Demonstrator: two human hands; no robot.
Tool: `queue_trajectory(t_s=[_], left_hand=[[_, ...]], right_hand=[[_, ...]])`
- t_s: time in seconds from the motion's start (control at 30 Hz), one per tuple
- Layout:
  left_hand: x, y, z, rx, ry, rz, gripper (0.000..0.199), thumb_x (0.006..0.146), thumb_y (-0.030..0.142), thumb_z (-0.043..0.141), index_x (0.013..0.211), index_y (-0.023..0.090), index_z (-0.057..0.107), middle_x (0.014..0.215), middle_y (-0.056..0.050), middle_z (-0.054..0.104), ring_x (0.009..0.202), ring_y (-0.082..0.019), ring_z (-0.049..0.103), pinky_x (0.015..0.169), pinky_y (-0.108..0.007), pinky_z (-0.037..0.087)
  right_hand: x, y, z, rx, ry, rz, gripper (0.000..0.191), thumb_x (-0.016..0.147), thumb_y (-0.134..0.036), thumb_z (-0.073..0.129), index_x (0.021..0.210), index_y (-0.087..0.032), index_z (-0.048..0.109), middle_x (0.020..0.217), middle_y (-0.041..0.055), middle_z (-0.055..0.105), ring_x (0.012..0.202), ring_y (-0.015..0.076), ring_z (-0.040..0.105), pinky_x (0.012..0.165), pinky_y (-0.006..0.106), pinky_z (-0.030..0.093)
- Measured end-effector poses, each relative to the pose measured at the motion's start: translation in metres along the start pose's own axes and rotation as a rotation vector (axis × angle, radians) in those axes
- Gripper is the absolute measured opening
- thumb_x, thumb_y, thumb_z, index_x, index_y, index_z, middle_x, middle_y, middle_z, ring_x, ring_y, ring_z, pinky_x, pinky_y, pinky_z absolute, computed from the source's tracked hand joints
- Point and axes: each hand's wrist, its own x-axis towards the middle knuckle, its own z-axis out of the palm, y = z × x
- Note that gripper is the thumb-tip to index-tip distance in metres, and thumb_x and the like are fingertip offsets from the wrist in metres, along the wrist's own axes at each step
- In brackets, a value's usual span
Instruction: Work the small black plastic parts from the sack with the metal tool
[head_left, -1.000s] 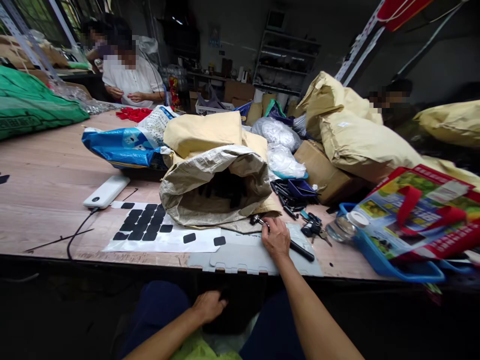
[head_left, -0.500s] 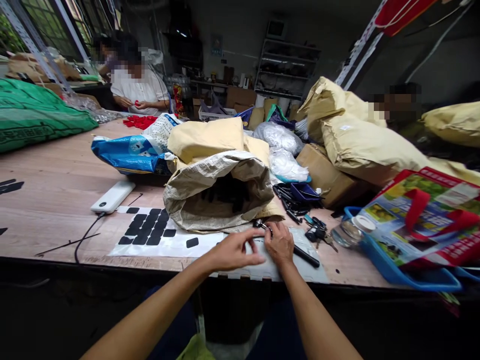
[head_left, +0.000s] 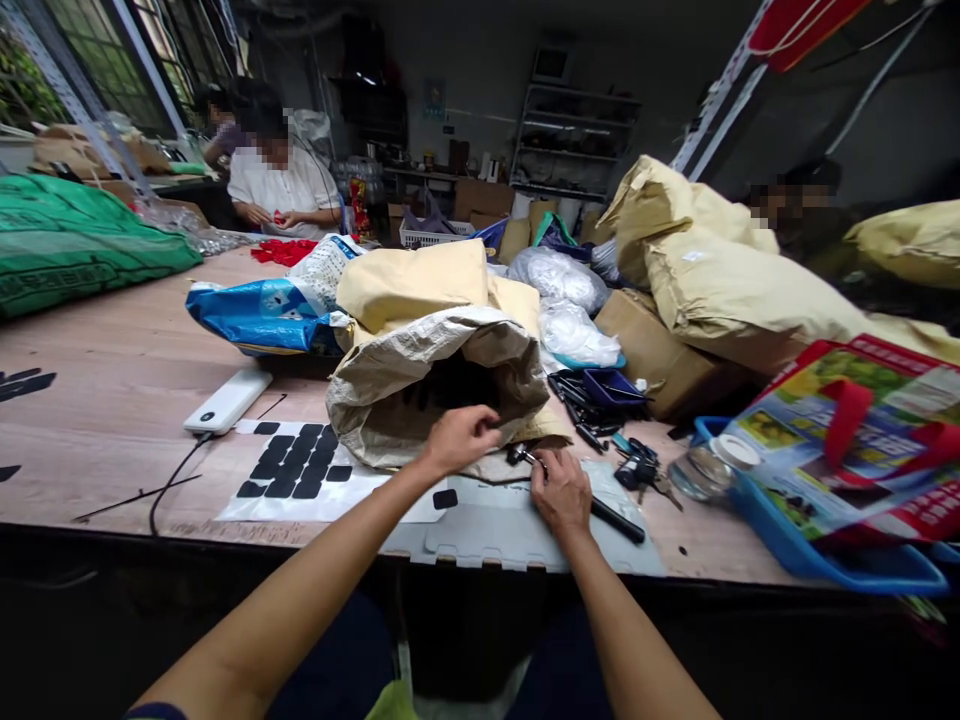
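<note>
My left hand is at the lower lip of a wide-mouthed woven sack; its fingers are half curled, apart from the thumb, and I see nothing in them. Inside the sack, dark pieces lie in shadow. My right hand is closed over the shaft of a small hammer, lying slantwise at the table edge. The hammer's metal head points up and left, its black grip down and right. Beneath is a grey plastic mat. To the left, a white sheet bears rows of black rounded pads.
A white power bank with a cable lies left. Black parts, keys, a clear jar and a blue tray stand right. Stuffed sacks line the back. A person in white sits across.
My left hand has moved up and left, from beside the hammer head to the sack's mouth. My right hand stays on the hammer. The view has shifted slightly.
</note>
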Motion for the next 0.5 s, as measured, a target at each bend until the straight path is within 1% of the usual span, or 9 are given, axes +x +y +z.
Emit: queue_trajectory(t_s=[0.03, 0.07, 0.13, 0.2, 0.27, 0.33, 0.43, 0.5], left_hand=[[0.006, -0.018, -0.003, 0.102, 0.051, -0.071, 0.026, 0.089, 0.027, 0.061, 0.111, 0.021, 0.073, 0.095, -0.005, 0.072, 0.087, -0.019, 0.065, 0.083, -0.028, 0.051], [0.012, -0.034, -0.005, 0.195, 0.098, -0.125, 0.025, 0.090, 0.024, 0.059, 0.109, 0.020, 0.074, 0.105, -0.008, 0.071, 0.098, -0.022, 0.065, 0.091, -0.032, 0.050], [0.022, -0.058, -0.010, 0.341, 0.152, -0.189, 0.029, 0.090, 0.022, 0.059, 0.116, 0.018, 0.071, 0.124, -0.013, 0.066, 0.120, -0.029, 0.058, 0.105, -0.039, 0.044], [0.029, -0.071, -0.013, 0.411, 0.145, -0.212, 0.031, 0.089, 0.021, 0.062, 0.119, 0.016, 0.069, 0.129, -0.015, 0.064, 0.127, -0.032, 0.052, 0.111, -0.043, 0.039], [0.033, -0.077, -0.014, 0.421, 0.112, -0.213, 0.029, 0.087, 0.020, 0.063, 0.115, 0.016, 0.070, 0.123, -0.015, 0.066, 0.124, -0.033, 0.053, 0.110, -0.044, 0.040], [0.034, -0.078, -0.014, 0.414, 0.098, -0.203, 0.027, 0.085, 0.017, 0.064, 0.111, 0.016, 0.070, 0.120, -0.015, 0.066, 0.121, -0.034, 0.054, 0.108, -0.045, 0.040], [0.033, -0.076, -0.015, 0.398, 0.103, -0.190, 0.023, 0.081, 0.013, 0.065, 0.103, 0.016, 0.070, 0.125, -0.015, 0.062, 0.127, -0.035, 0.049, 0.112, -0.049, 0.035], [0.033, -0.076, -0.016, 0.366, 0.097, -0.190, 0.020, 0.079, 0.011, 0.067, 0.098, 0.017, 0.069, 0.121, -0.013, 0.063, 0.127, -0.035, 0.048, 0.113, -0.050, 0.033]], right_hand=[[0.000, 0.000, 0.000, -0.001, 0.002, 0.002, 0.020, 0.093, -0.023, 0.054, 0.102, -0.022, 0.071, 0.098, 0.0066, 0.064, 0.096, 0.0212, 0.052, 0.078, 0.032, 0.034], [0.000, 0.000, 0.001, 0.000, 0.003, 0.004, 0.020, 0.093, -0.023, 0.054, 0.103, -0.022, 0.071, 0.098, 0.0064, 0.064, 0.096, 0.0212, 0.051, 0.078, 0.032, 0.033], [-0.001, 0.001, 0.002, 0.000, 0.004, 0.003, 0.019, 0.092, -0.022, 0.054, 0.103, -0.022, 0.070, 0.098, 0.0060, 0.064, 0.096, 0.0211, 0.051, 0.077, 0.031, 0.032], [-0.001, 0.002, 0.002, -0.006, 0.004, 0.000, 0.019, 0.093, -0.022, 0.054, 0.103, -0.022, 0.070, 0.098, 0.0058, 0.063, 0.097, 0.0211, 0.051, 0.077, 0.031, 0.031], [-0.001, 0.002, 0.002, -0.013, 0.005, -0.002, 0.019, 0.093, -0.023, 0.054, 0.104, -0.022, 0.069, 0.099, 0.0056, 0.063, 0.097, 0.0211, 0.051, 0.077, 0.031, 0.031], [-0.001, 0.002, 0.002, -0.016, 0.005, -0.003, 0.019, 0.093, -0.022, 0.054, 0.104, -0.023, 0.069, 0.099, 0.0054, 0.064, 0.097, 0.0211, 0.051, 0.078, 0.031, 0.031], [-0.001, 0.002, 0.002, -0.024, 0.001, 0.003, 0.019, 0.093, -0.023, 0.054, 0.104, -0.022, 0.069, 0.099, 0.0056, 0.064, 0.097, 0.0213, 0.052, 0.079, 0.031, 0.031], [-0.001, 0.001, 0.002, -0.029, -0.001, 0.005, 0.019, 0.094, -0.023, 0.053, 0.104, -0.022, 0.070, 0.099, 0.0056, 0.064, 0.098, 0.0214, 0.052, 0.079, 0.031, 0.031]])
